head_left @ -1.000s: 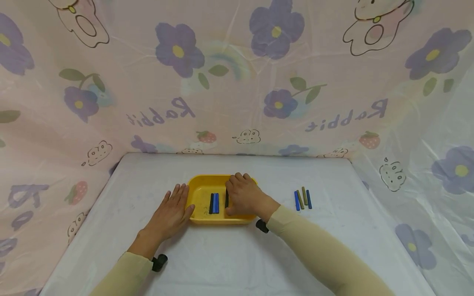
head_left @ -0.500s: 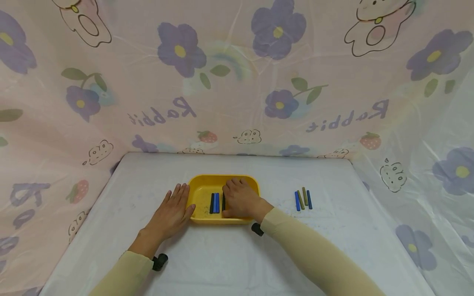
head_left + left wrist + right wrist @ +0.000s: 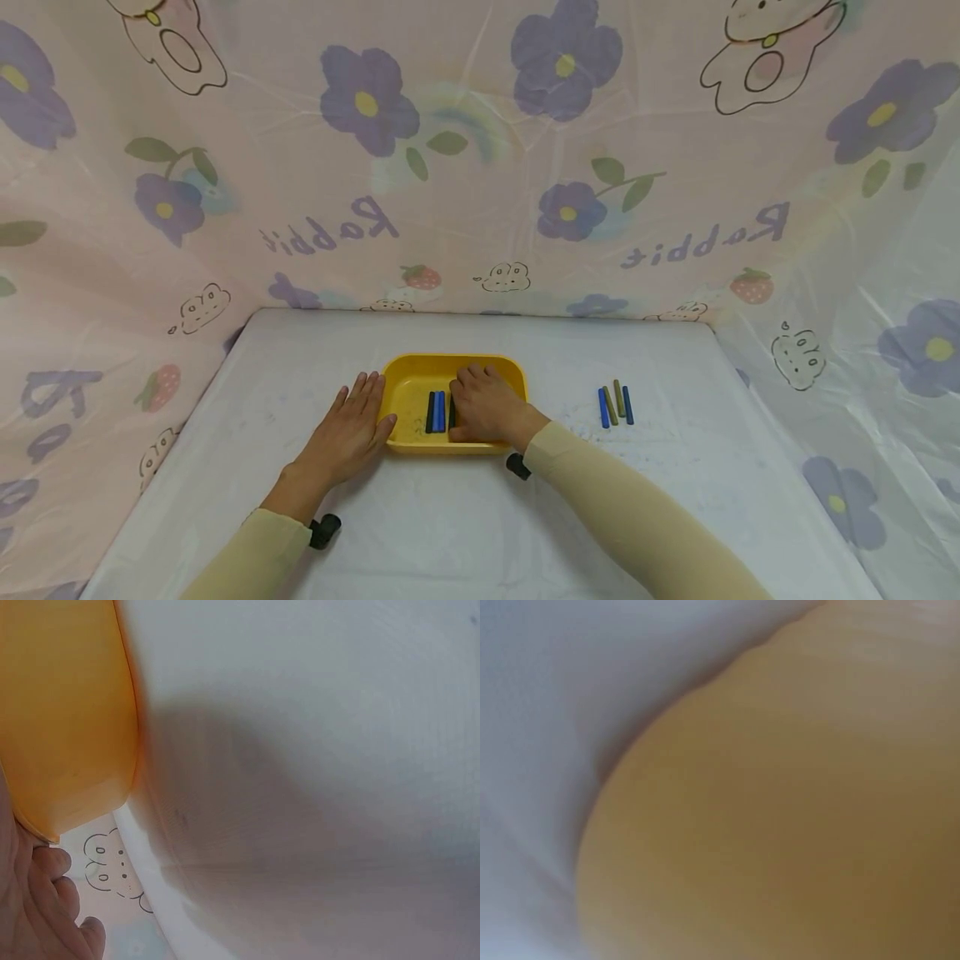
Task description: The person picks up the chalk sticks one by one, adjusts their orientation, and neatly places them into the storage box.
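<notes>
In the head view my left hand (image 3: 348, 433) lies with straight fingers against the left end of a yellow tray (image 3: 405, 392). In the left wrist view, fingertips (image 3: 66, 896) show beside the tray's wall (image 3: 71, 712). My right hand (image 3: 487, 408) reaches into the tray, pinching a dark crayon (image 3: 452, 410) between thumb and fingers; the hand covers part of it. Just left of that, a dark crayon (image 3: 430, 412) and two blue crayons (image 3: 438, 412) lie side by side on the tray floor. Only the tray's outside (image 3: 765, 825) shows in the right wrist view.
To the right of the tray, a blue crayon (image 3: 603, 408), two olive crayons (image 3: 611, 406) and a dark blue crayon (image 3: 628, 406) lie on the white tablecloth (image 3: 465, 533). A patterned curtain (image 3: 465, 208) rises behind and at both sides.
My right hand has slid left inside the tray with the dark crayon, closer to the row of crayons, slowing in the last half second. My left hand has stayed put.
</notes>
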Motion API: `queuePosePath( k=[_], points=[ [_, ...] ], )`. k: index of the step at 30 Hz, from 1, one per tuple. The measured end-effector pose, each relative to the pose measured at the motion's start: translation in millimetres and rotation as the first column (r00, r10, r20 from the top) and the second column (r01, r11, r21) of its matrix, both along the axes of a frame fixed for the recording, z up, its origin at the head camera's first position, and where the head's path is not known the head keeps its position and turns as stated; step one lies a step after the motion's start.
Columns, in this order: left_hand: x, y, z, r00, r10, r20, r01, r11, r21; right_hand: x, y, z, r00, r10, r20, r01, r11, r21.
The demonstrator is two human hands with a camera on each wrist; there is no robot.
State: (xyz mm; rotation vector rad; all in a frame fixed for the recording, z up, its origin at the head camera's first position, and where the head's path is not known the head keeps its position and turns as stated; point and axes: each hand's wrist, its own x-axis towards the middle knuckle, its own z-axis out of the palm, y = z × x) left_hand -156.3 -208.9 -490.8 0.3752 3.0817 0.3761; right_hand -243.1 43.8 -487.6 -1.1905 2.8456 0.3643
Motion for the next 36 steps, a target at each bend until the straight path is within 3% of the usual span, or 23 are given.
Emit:
queuePosePath(
  k=[36],
  points=[
    [1.4,0.2,-2.8,0.999,-0.02,-0.041,0.021,1.0,0.018,0.2,-6.3,-4.1,1.0,0.02,0.01,-0.02,1.0,-0.001]
  ],
)
